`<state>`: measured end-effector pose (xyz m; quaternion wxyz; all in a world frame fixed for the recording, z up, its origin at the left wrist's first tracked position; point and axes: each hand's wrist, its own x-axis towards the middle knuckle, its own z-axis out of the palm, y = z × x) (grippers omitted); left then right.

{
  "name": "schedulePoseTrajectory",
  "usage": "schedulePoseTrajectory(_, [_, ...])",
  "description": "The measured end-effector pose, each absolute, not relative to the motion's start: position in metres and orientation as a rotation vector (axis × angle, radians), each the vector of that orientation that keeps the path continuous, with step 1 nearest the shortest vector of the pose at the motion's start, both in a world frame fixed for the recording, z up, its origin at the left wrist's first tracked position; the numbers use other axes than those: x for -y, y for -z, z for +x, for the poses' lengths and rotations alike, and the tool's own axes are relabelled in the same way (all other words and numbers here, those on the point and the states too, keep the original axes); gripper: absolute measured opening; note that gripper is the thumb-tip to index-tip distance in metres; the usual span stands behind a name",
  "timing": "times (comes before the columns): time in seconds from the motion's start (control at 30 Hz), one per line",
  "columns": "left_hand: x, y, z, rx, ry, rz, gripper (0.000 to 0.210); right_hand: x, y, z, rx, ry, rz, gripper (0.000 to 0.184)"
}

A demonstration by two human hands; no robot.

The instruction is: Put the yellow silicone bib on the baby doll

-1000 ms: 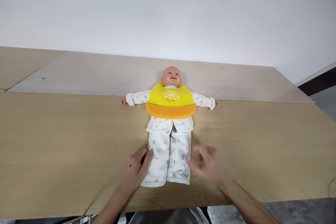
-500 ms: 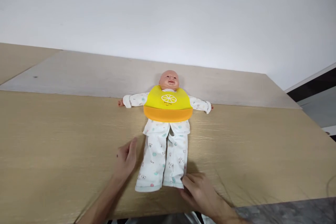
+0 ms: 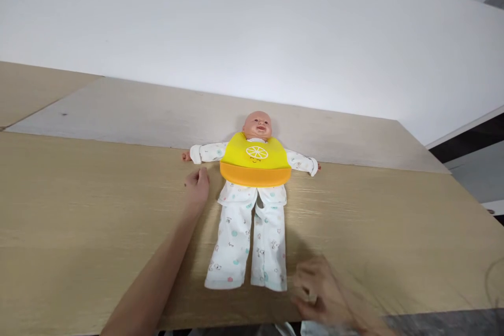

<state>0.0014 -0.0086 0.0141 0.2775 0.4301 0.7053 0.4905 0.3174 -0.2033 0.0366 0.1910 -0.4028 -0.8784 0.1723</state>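
Observation:
A baby doll [image 3: 258, 125] lies on its back with both arms stretched out sideways. It wears a yellow bib [image 3: 240, 149] with an orange catch pocket [image 3: 255, 174], a white patterned top [image 3: 232, 193] and matching trousers [image 3: 232, 244] whose legs lie flat. Beside the doll's waist, below its arm at the left of the view, is my left hand [image 3: 197, 185], fingers curled in and apparently holding nothing. To the right of the trouser hem, my right hand [image 3: 317, 286] is blurred by motion; a gap shows between thumb and fingers, and it is apart from the cloth.
The wooden table [image 3: 394, 231] extends to both sides, with a greyish board strip [image 3: 149, 113] behind the doll. A white wall panel [image 3: 236, 26] rises at the back. Grey floor shows past the front edge at the lower right.
My right hand has let go of the trouser hem and moved right; that leg now lies straighter. My left hand has moved up from beside the trousers towards the doll's arm.

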Motion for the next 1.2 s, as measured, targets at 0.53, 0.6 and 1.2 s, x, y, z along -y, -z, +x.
schedulePoseTrajectory(0.53, [-0.042,0.003,-0.042,-1.885,-1.107,1.488,0.043,-0.005,0.004,0.360,1.342,-0.106,-1.639,0.038])
schedulePoseTrajectory(0.6, [-0.041,0.003,-0.041,-1.903,-1.123,1.510,0.042,-0.004,0.007,0.365,1.379,-0.004,-1.674,0.036])
schedulePoseTrajectory(1.2, [-0.037,0.002,-0.031,-1.944,-1.086,1.522,0.041,-0.019,0.015,0.385,0.965,-0.307,-1.704,0.030])
